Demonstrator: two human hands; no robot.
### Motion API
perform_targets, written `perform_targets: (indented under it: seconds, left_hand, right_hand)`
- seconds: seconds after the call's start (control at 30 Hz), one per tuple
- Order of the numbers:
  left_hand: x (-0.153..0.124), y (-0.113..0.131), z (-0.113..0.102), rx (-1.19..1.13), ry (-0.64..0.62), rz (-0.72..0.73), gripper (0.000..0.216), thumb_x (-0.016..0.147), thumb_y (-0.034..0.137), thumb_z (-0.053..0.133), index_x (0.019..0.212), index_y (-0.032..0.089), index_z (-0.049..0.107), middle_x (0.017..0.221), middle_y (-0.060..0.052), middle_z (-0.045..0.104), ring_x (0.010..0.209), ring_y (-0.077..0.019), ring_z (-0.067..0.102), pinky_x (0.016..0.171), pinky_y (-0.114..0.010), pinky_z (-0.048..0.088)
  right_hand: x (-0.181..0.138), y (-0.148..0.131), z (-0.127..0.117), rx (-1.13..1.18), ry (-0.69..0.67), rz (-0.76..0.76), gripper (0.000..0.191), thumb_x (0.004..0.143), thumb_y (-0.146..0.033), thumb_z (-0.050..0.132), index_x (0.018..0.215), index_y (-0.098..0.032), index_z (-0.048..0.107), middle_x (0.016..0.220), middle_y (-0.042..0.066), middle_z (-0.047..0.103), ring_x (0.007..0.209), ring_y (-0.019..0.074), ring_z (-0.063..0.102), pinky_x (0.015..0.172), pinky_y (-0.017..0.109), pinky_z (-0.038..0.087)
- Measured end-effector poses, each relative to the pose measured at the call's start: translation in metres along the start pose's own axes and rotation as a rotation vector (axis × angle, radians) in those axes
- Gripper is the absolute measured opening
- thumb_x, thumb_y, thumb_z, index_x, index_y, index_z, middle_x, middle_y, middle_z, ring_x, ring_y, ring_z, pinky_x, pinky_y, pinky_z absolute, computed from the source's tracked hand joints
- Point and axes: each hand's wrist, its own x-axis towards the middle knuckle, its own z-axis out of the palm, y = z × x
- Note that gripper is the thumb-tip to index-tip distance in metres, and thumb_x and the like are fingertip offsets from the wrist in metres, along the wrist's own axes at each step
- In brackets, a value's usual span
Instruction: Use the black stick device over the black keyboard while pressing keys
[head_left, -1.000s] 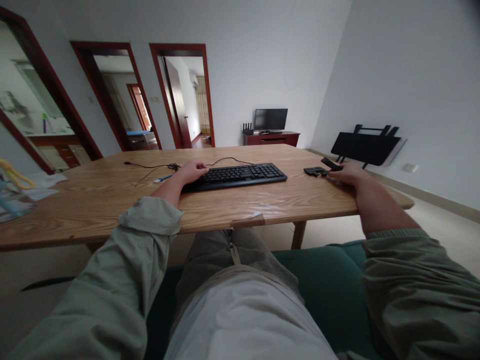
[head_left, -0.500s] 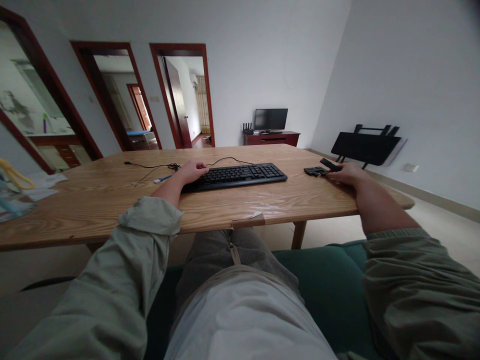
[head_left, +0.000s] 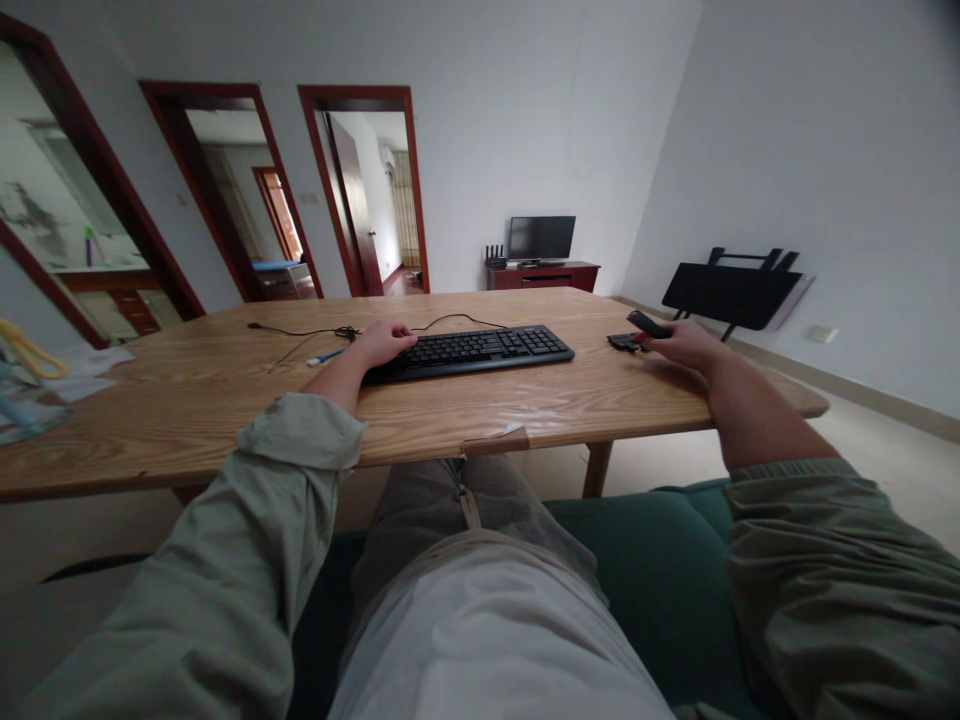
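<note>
A black keyboard lies on the wooden table in front of me. My left hand is on its left end, fingers curled together over the keys; my palm covers that corner. On the right side of the table, my right hand grips a dark oblong piece between thumb and fingers, held tilted just above the tabletop. Its exact kind is not clear. Right beneath it lies a small group of dark flat pieces, partly hidden, with a bit of red beside them.
A blue-and-white brush-like stick and a black cable lie left of the keyboard. At the table's left edge are white papers and a clear container with a yellow loop. Brown tape covers part of the front edge.
My right hand has shifted slightly left and up with the dark oblong piece, and a bit of red shows beneath it. My left hand and the keyboard have stayed put.
</note>
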Motion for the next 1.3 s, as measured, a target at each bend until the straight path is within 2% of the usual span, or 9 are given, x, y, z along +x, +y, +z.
perform_targets:
  seconds: [0.27,0.53,0.77,0.97,1.1,1.3]
  left_hand:
    - [-0.002,0.004,-0.001,0.008,-0.006,-0.011,0.04,0.07,0.055,0.06,0.08,0.018,0.071,0.075,-0.005,0.069,0.074,-0.0204,0.06,0.068,-0.03,0.043]
    - [0.0,0.002,0.0,0.008,-0.006,-0.008,0.036,0.071,0.051,0.06,0.081,0.018,0.071,0.075,-0.005,0.069,0.073,-0.0209,0.061,0.068,-0.031,0.042]
    - [0.0,0.0,0.0,-0.003,0.005,-0.008,0.04,0.069,0.056,0.062,0.08,0.018,0.071,0.076,-0.005,0.069,0.073,-0.0206,0.06,0.069,-0.03,0.042]
    - [-0.001,0.001,0.0,-0.007,-0.009,-0.011,0.041,0.069,0.056,0.06,0.081,0.017,0.07,0.075,-0.005,0.068,0.072,-0.0206,0.059,0.067,-0.031,0.041]
    - [0.002,-0.003,0.001,0.002,-0.017,0.007,0.043,0.07,0.057,0.059,0.081,0.017,0.07,0.075,-0.005,0.068,0.073,-0.0203,0.059,0.069,-0.03,0.042]
    - [0.002,-0.004,0.001,0.014,-0.017,-0.002,0.04,0.071,0.053,0.059,0.083,0.017,0.07,0.075,-0.005,0.068,0.072,-0.0204,0.06,0.067,-0.03,0.041]
  right_hand:
    - [-0.002,-0.001,0.0,-0.059,-0.087,0.099,0.038,0.073,-0.047,0.073,0.098,-0.019,0.075,0.076,0.007,0.068,0.071,0.0235,0.062,0.061,0.032,0.045]
    - [0.002,0.004,0.002,-0.018,-0.045,0.056,0.04,0.075,-0.041,0.072,0.108,-0.018,0.073,0.083,0.007,0.07,0.075,0.0227,0.062,0.067,0.032,0.046]
    - [-0.002,-0.002,0.0,-0.036,-0.079,0.024,0.031,0.076,-0.033,0.071,0.104,-0.019,0.075,0.084,0.005,0.071,0.079,0.0216,0.061,0.075,0.031,0.045]
    - [-0.006,-0.007,-0.002,-0.029,-0.139,0.005,0.034,0.078,-0.035,0.07,0.107,-0.018,0.074,0.091,0.006,0.071,0.078,0.0197,0.059,0.072,0.029,0.042]
    - [-0.007,-0.01,-0.001,-0.021,-0.103,0.016,0.031,0.078,-0.031,0.069,0.105,-0.016,0.074,0.084,0.005,0.071,0.074,0.0187,0.059,0.069,0.029,0.042]
    - [-0.002,-0.004,0.004,-0.084,-0.041,-0.017,0.037,0.073,-0.041,0.072,0.103,-0.018,0.074,0.083,0.007,0.071,0.075,0.0209,0.061,0.065,0.031,0.041]
